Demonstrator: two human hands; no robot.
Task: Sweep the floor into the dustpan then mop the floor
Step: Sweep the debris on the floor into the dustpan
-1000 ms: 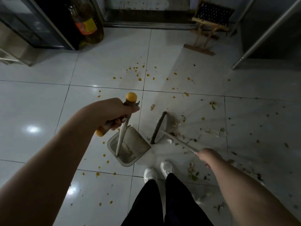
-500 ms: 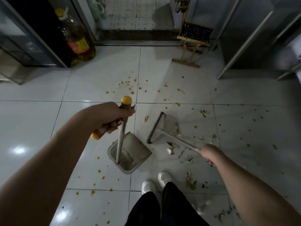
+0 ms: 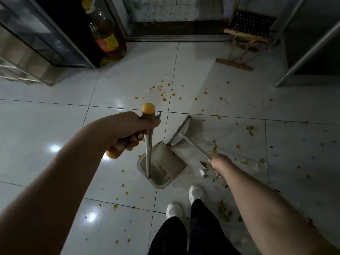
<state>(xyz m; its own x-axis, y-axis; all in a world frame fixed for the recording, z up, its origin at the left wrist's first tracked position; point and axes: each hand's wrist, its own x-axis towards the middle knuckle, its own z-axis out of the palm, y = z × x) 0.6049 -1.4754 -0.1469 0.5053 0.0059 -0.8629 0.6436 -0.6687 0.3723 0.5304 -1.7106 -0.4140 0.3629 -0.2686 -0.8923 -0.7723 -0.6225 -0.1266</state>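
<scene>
My left hand (image 3: 128,128) grips the yellow-capped top of the dustpan's upright metal handle (image 3: 148,144). The grey dustpan (image 3: 166,165) rests on the white tiles just ahead of my feet, its mouth facing right and away from me. My right hand (image 3: 218,163) is closed on the thin handle of a broom (image 3: 191,143), whose dark head (image 3: 179,130) lies at the dustpan's far lip. Orange crumbs (image 3: 163,89) are scattered beyond it, and green and pale scraps (image 3: 245,161) lie on the right.
A large oil bottle (image 3: 105,34) stands by a dark glass-fronted cabinet (image 3: 36,39) at the back left. A small wooden stool (image 3: 246,34) sits at the back right, beside metal legs (image 3: 305,56). My white shoes (image 3: 196,193) are close behind the dustpan.
The broom head has swung left, closer to the dustpan's mouth. My right hand has shifted slightly forward. The view has tilted up, showing more of the doorway and the bottle.
</scene>
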